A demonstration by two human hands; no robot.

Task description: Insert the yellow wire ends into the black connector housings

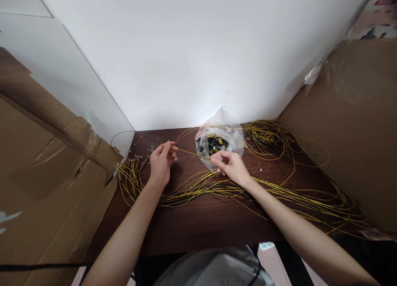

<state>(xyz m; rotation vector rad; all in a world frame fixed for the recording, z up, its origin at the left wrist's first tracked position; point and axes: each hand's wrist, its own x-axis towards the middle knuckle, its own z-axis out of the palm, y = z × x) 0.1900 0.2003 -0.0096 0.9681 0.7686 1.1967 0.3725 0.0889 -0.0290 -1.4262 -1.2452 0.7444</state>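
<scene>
My left hand (163, 158) pinches a thin yellow wire (192, 152) between thumb and fingertips. A short way to the right, my right hand (228, 164) is closed on the same wire, which runs nearly straight between both hands. Behind my right hand sits a clear plastic bag (237, 133), its mouth showing small black and yellow pieces (217, 143). Below my hands a long bundle of yellow and black wires (198, 188) stretches across the table. A tangled coil of yellow wire (263, 136) lies to the right of the bag.
The dark brown table (217, 228) meets a white wall (173, 62) at the back. Cardboard stands on the left (52, 170) and cardboard on the right (347, 99). Small pale scraps (151, 148) are scattered at the table's back left.
</scene>
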